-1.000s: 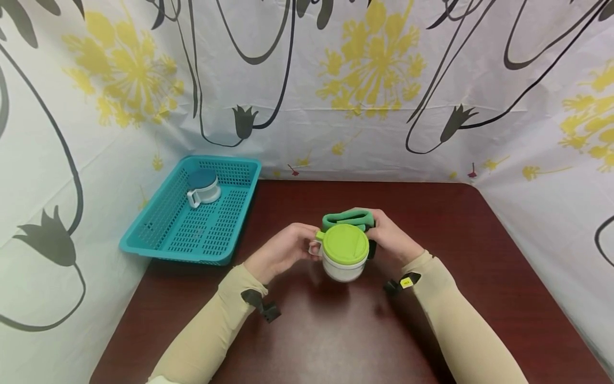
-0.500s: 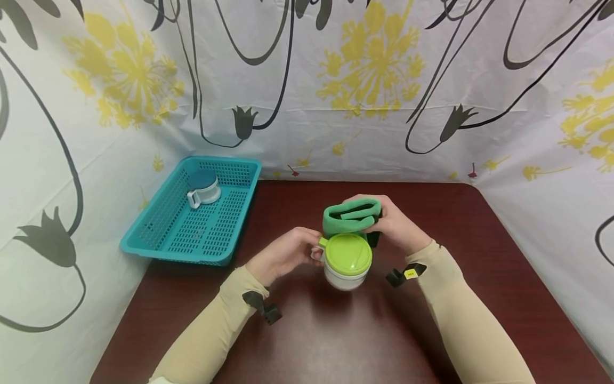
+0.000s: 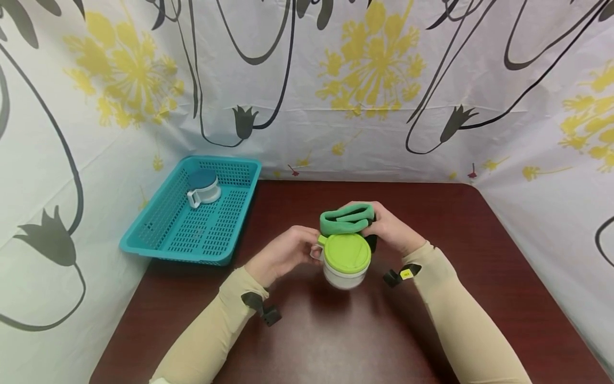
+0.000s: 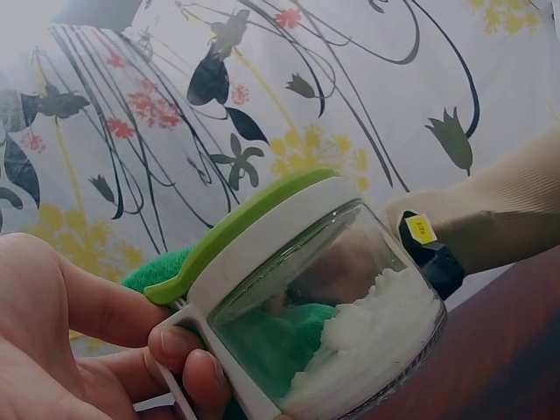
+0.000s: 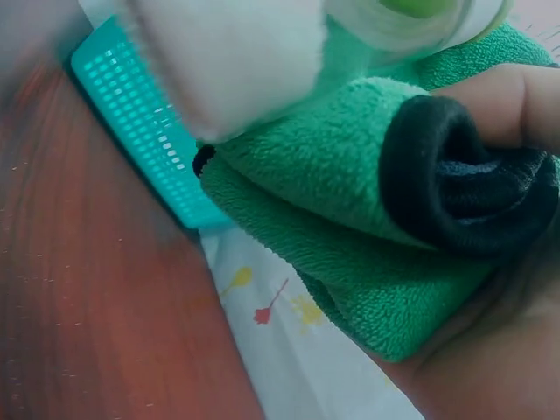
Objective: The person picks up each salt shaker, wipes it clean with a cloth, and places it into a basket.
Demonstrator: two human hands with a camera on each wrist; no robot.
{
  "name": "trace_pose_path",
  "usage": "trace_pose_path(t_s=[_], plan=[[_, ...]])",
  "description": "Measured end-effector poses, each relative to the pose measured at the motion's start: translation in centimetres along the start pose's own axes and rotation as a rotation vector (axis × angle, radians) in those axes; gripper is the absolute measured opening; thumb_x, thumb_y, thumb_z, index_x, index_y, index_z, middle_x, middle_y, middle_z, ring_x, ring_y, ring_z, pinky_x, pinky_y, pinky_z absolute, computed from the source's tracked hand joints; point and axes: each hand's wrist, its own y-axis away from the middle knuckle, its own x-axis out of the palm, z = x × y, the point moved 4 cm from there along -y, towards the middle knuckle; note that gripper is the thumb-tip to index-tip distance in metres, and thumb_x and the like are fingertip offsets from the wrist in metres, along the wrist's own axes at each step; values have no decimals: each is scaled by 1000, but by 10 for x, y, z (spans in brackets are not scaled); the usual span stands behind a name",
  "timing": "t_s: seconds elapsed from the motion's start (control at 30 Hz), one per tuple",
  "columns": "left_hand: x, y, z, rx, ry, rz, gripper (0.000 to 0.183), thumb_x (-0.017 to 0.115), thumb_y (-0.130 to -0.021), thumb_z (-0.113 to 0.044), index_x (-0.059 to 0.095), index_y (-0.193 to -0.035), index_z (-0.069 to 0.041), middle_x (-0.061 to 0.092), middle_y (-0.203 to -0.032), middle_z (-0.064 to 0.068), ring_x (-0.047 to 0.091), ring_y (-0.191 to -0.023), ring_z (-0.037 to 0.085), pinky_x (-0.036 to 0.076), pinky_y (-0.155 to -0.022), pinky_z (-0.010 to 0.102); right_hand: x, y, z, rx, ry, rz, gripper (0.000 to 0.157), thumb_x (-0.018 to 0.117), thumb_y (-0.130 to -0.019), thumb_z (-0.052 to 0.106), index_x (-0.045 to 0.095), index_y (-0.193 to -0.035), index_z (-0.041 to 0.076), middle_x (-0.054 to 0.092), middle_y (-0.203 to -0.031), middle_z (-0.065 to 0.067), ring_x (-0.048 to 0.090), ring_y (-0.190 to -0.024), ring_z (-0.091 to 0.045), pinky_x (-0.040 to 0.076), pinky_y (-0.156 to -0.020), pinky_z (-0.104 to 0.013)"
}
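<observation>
A clear seasoning jar (image 3: 344,278) with a lime-green lid (image 3: 347,253) is held tilted above the table. White powder (image 4: 376,341) is heaped to one side inside it. My left hand (image 3: 289,250) grips its white handle (image 4: 203,337), fingers curled through the loop. On the jar's far side, my right hand (image 3: 394,228) holds a folded green cloth (image 3: 342,220) with black edging. In the right wrist view, the plush cloth (image 5: 324,197) lies against the jar wall, with the thumb over its black edge. Part of the right hand is hidden behind the cloth.
A turquoise perforated basket (image 3: 192,234) stands at the back left of the dark red table (image 3: 307,341). Inside it sits another white-handled jar (image 3: 204,186) with a blue lid. A patterned white curtain (image 3: 297,80) surrounds the table's back and sides.
The right hand with the cloth has shifted away and right, then back left along the jar's far side. The jar has come slightly nearer. The left hand keeps its grip on the handle.
</observation>
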Motion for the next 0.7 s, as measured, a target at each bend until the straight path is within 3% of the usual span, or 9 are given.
trace_pose_path(t_s=[0.3,0.43,0.53,0.7], plan=[[-3,1,-4,-12,11,-10,21,49,-87,-2,51,-66,-5,46,-66,7,48,-66,22,47,-74,44,7,6,-36,88,-59,48,58,51,-79,-12,65,-132,7,64,-128,-17,61,-110,-25,53,-87,-36],[-6,3,-9,1,27,-28,22,50,-88,-2,52,-67,-5,47,-67,7,48,-66,22,47,-76,47,13,9,-48,116,-101,69,33,58,-91,-1,66,-123,3,65,-111,-21,63,-90,-26,56,-74,-39],[-8,3,-12,8,35,-37,23,48,-89,-2,50,-66,-5,47,-66,7,48,-66,22,47,-75,46,17,11,-55,128,-142,85,22,63,-94,7,65,-115,-1,63,-100,-21,63,-83,-26,56,-70,-39],[-11,2,-12,5,34,-50,23,48,-90,-2,50,-67,-5,46,-66,6,48,-66,21,46,-75,46,21,17,-63,169,-172,100,23,65,-93,10,65,-112,-2,63,-99,-20,61,-88,-27,55,-78,-43]])
